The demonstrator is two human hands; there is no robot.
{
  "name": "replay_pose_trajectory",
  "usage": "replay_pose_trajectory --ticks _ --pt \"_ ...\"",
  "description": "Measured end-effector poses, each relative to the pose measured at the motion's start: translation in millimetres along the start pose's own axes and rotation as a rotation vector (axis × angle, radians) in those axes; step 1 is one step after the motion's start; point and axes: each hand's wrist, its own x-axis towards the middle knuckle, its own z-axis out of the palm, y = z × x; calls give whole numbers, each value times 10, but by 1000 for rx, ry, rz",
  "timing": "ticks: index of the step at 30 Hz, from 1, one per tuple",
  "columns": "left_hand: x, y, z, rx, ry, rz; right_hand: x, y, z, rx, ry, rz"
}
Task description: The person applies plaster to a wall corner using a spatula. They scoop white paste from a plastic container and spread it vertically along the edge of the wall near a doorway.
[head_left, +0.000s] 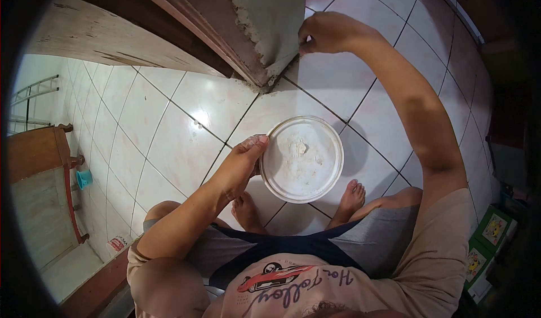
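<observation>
My left hand grips the left rim of a round white plastic lid, holding it face up above the floor between my feet. A small lump of whitish paste sits near the lid's middle, with smears around it. My right hand is up at the lower part of a grey-green wall, beside its edge. Its fingers are curled and pinched together. Whatever they may hold is hidden. Rough, chipped plaster runs along the wall beside a brown door frame.
White floor tiles with dark joints surround me. A pale wooden door stands at the upper left. Farther left are a wooden furniture piece, a turquoise container and a metal ladder. Green boxes sit at the lower right.
</observation>
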Motion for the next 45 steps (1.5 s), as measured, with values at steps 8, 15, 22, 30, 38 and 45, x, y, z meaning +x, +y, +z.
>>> replay_pose_trajectory --ticks 8,15,22,30,38,45 --pt "-32 17 44 12 33 -4 -102 71 -16 -28 65 -18" --pt "-57 27 65 8 45 7 -26 95 -32 -20 56 -22" --pt "-24 9 -3 42 36 5 67 80 347 -125 -5 -33" --pt "8 7 -9 12 33 19 236 10 507 -99 -10 17" --pt "21 29 -39 -5 34 16 62 50 282 -37 9 21" --pt "54 52 -93 -32 74 46 -401 76 -131 4 67 -65"
